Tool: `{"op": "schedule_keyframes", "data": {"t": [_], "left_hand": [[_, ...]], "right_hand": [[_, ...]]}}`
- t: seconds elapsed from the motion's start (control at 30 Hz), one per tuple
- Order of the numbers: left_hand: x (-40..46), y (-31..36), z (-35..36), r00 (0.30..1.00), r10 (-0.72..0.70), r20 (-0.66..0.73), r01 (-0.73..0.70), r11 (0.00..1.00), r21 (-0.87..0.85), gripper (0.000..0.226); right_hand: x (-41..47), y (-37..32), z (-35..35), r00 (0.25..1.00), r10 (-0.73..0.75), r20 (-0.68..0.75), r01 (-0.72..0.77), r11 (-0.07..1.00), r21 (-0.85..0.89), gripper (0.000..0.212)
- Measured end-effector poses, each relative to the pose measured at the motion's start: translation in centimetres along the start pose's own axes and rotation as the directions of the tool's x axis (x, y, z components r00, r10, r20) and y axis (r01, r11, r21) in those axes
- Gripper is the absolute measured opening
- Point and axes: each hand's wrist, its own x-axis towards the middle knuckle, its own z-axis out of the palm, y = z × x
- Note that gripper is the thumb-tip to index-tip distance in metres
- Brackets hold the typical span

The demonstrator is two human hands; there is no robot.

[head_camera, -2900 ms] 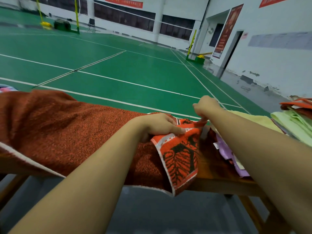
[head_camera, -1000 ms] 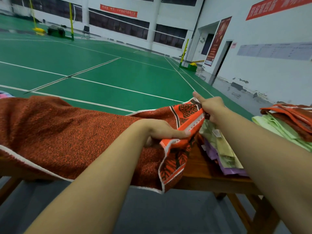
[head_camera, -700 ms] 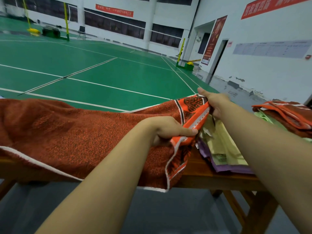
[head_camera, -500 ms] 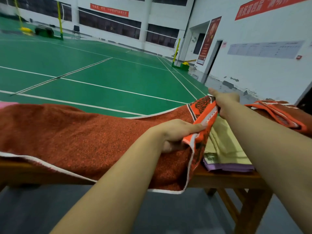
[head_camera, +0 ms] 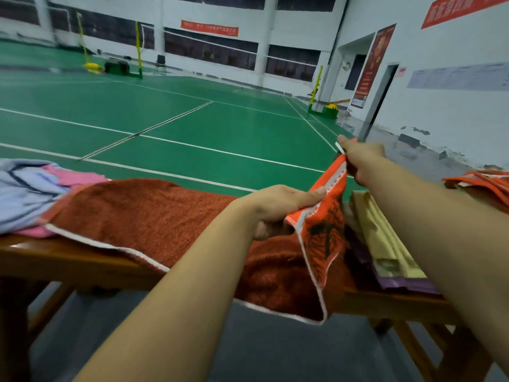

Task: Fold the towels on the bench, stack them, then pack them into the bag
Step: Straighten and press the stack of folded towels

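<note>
Two corners of the rust-red terry towel with orange patterned border (head_camera: 165, 216) are pinched: left hand (head_camera: 278, 208) near, right hand (head_camera: 363, 161) far; towel body lies along the wooden bench (head_camera: 68, 263), leftward of both grips; fold presumably travels leftward.

Towel (head_camera: 154, 216) lies on bench (head_camera: 68, 260), stack (head_camera: 391, 255) to its right.
</note>
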Motion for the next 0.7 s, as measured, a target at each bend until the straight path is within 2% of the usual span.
{"op": "schedule_keyframes", "data": {"t": [0.1,0.13,0.23,0.37,0.5,0.57,0.63,0.7], "left_hand": [[-2.4,0.1,-3.2,0.997,-0.006,-0.071,0.008,1.0,0.025,0.056],[-3.3,0.1,-4.5,0.995,-0.013,-0.097,0.016,0.999,0.036,0.058],[-5.9,0.3,-8.6,0.979,-0.037,-0.203,0.059,0.993,0.104,0.054],[-9.0,0.2,-14.4,0.926,-0.059,-0.374,0.125,0.98,0.155,0.049],[-11.3,-0.4,-20.1,0.796,-0.016,-0.605,0.18,0.961,0.211,0.073],[-12.1,-0.9,-22.6,0.718,-0.002,-0.696,0.251,0.933,0.256,0.071],[-12.9,-1.8,-24.8,0.639,0.0,-0.77,0.367,0.879,0.304,0.053],[-13.6,-2.6,-26.5,0.58,-0.015,-0.815,0.497,0.799,0.338,0.04]], "right_hand": [[0.1,0.5,4.8,0.996,0.017,0.086,-0.023,0.997,0.078,0.075],[-0.5,0.4,6.6,0.993,0.019,0.114,-0.031,0.994,0.1,0.072],[-3.3,-0.2,12.0,0.985,0.012,0.172,-0.036,0.989,0.141,0.038],[-6.5,-1.0,18.3,0.965,0.008,0.26,-0.055,0.983,0.177,0.035],[-9.9,-1.3,24.0,0.946,0.008,0.323,-0.077,0.977,0.201,0.032],[-11.7,-1.3,26.6,0.921,0.015,0.39,-0.118,0.963,0.241,0.029],[-13.6,-1.0,28.8,0.833,0.023,0.552,-0.195,0.947,0.255,0.03],[-15.1,0.0,30.2,0.72,0.052,0.692,-0.199,0.971,0.134,0.04]]}}
